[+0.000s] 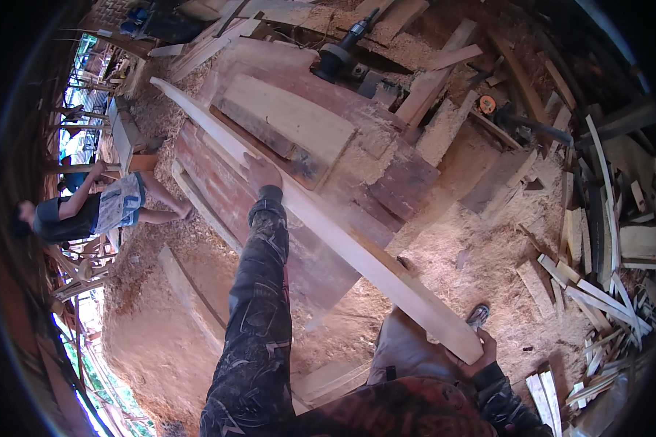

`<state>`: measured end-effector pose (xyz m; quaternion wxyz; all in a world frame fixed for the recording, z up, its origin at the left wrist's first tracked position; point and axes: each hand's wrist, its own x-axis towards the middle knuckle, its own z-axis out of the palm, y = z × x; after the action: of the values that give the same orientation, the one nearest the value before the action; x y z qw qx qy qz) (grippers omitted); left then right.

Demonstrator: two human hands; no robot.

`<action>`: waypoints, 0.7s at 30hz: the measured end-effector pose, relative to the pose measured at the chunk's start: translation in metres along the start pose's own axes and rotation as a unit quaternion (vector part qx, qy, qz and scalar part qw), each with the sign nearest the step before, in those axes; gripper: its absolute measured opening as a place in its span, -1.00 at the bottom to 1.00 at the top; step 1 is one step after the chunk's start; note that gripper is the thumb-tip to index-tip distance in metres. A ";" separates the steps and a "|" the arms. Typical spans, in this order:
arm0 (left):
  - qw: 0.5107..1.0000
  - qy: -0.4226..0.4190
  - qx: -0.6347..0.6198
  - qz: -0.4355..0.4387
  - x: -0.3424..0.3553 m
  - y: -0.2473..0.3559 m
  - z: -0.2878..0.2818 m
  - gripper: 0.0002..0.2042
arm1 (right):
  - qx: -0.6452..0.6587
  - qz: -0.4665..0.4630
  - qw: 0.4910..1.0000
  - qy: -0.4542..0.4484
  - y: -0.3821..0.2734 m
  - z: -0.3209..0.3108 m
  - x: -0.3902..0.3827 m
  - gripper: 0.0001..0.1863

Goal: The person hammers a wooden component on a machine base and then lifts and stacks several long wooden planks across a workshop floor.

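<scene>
A long pale wooden board slants from the far left down to the near right, across a reddish worktable and out past its near edge. My left hand is closed over the board partway along its length, on the tabletop; some fingers are hidden. At the near end, my right hand grips the board's end from beneath and the side, just in front of my legs. Beside the board on the table lies a wide, pale wooden slab with a darker edge.
A black power tool sits at the table's far side. Near it is a round orange object. Offcuts pile up on the right. Sawdust covers the ground. Another person stands at the left with a wooden piece.
</scene>
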<state>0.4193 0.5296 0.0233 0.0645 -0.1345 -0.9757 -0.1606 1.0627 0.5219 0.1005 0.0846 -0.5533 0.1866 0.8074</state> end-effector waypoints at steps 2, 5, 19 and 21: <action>1.000 0.007 -0.011 0.010 0.006 0.000 0.004 -0.50 | 0.012 0.002 1.000 0.006 0.002 0.007 0.007 -0.44; 1.000 0.001 -0.003 0.011 0.024 -0.006 0.005 -0.50 | 0.008 0.003 1.000 0.005 0.006 0.013 0.017 -0.40; 0.997 -0.011 0.056 0.055 0.085 -0.033 0.008 -0.47 | 0.034 -0.006 0.999 -0.021 0.016 0.047 0.039 -0.41; 0.999 -0.006 -0.028 0.037 0.074 -0.036 -0.011 -0.42 | 0.038 0.005 0.999 -0.028 0.012 0.051 0.043 -0.44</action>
<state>0.3395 0.5114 0.0360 0.0610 -0.1729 -0.9656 -0.1844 0.9983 0.5277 0.0793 0.1070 -0.5256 0.2178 0.8154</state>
